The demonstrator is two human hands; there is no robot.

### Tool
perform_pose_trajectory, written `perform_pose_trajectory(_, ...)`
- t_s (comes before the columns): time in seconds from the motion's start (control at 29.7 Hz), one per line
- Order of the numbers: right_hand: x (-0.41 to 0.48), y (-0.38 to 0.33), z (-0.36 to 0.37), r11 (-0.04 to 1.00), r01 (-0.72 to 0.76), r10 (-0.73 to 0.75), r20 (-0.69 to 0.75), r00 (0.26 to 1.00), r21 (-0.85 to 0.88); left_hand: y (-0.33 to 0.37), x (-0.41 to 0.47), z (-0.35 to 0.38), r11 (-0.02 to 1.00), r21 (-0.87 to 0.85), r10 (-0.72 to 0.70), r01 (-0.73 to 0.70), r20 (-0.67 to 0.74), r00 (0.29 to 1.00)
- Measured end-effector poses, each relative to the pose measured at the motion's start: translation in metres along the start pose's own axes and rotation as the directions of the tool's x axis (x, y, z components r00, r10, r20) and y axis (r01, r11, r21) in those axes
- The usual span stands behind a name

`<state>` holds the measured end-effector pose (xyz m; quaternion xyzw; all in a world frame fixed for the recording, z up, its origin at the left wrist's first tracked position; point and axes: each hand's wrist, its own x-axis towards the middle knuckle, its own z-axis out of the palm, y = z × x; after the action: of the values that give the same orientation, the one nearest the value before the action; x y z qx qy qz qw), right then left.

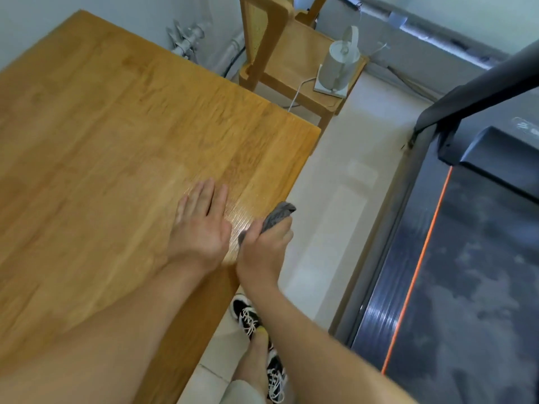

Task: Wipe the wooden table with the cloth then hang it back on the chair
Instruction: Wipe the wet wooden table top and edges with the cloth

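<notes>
The person's left hand [201, 225] lies flat on the big, smooth, yellow-brown wooden table [102, 135]. Its palm is down and its fingers are stretched out straight, close side by side. It holds nothing.

Just beside it, on the side away from the table's middle, is the right hand [267, 243]. This hand is curled into a fist around a small, bunched-up grey cloth [277, 217]. A bit of the cloth pokes out past the fingers, and a little bit shows by the thumb. The fist sits right at the table's edge, partly over the floor. The picture does not show whether the cloth touches the wood. The wood between the two hands looks shiny.

Far ahead of both hands, past the table's corner, stands a light brown wooden chair [291, 62]. A white plastic kettle with a tall handle [339, 64] sits on the chair's seat, and a thin white cord [302, 88] runs from it.

Below the right arm are black and white shoes with white laces [249, 316] on the pale tiled floor [332, 217]. Out past the right hand, well apart from it, is a dark grey treadmill with an orange stripe [466, 272].
</notes>
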<state>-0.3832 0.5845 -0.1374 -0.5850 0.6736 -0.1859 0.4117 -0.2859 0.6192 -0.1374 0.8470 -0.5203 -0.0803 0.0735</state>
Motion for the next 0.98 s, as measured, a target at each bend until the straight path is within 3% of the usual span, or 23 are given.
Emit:
perform_pose_trajectory(0.2, 0.048, -0.02, -0.019, 0.999, -0.049, 0.049, 0.064, 0.997, 0.008, -0.009, -0.118, 0.002, 1.0, 0.012, 0.018, -0.018, -0.033, 0.999)
perform_pose_trajectory(0.27, 0.047, -0.021, -0.019, 0.997, -0.075, 0.075, 0.028, 0.997, 0.006, -0.01, -0.123, 0.004, 0.999, 0.019, 0.032, -0.031, -0.029, 0.999)
perform_pose_trajectory(0.37, -0.013, -0.001, 0.002, 0.994, 0.088, -0.089, -0.013, 0.996, -0.058, -0.014, -0.121, 0.006, 1.0, 0.002, 0.006, -0.006, -0.014, 1.0)
perform_pose_trajectory(0.44, -0.063, 0.017, 0.007, 0.995, 0.104, -0.103, 0.037, 0.994, -0.007, -0.016, -0.12, 0.007, 1.0, -0.001, 0.012, -0.012, -0.007, 1.0)
perform_pose_trajectory(0.57, -0.102, 0.042, 0.001, 0.995, -0.051, 0.034, 0.191, 0.981, 0.083, -0.015, -0.123, 0.009, 1.0, 0.01, 0.017, -0.017, -0.008, 1.0)
perform_pose_trajectory(0.67, -0.085, 0.033, -0.005, 0.997, 0.038, -0.052, 0.2, 0.979, 0.072, -0.017, -0.122, 0.006, 1.0, -0.007, 0.014, -0.014, -0.025, 1.0)
perform_pose_trajectory(0.74, -0.053, 0.022, -0.002, 0.994, 0.006, -0.025, 0.163, 0.986, 0.114, -0.018, -0.122, 0.005, 1.0, -0.026, 0.011, -0.011, -0.031, 0.999)
perform_pose_trajectory(0.84, -0.008, 0.001, 0.001, 0.974, -0.154, 0.146, 0.059, 0.988, 0.167, -0.017, -0.123, 0.005, 0.998, -0.05, 0.034, -0.036, -0.047, 0.998)
perform_pose_trajectory(0.98, -0.053, 0.013, 0.015, 0.985, -0.041, 0.046, -0.025, 0.999, 0.168, -0.021, -0.124, 0.006, 0.991, -0.125, 0.041, -0.05, -0.071, 0.997)
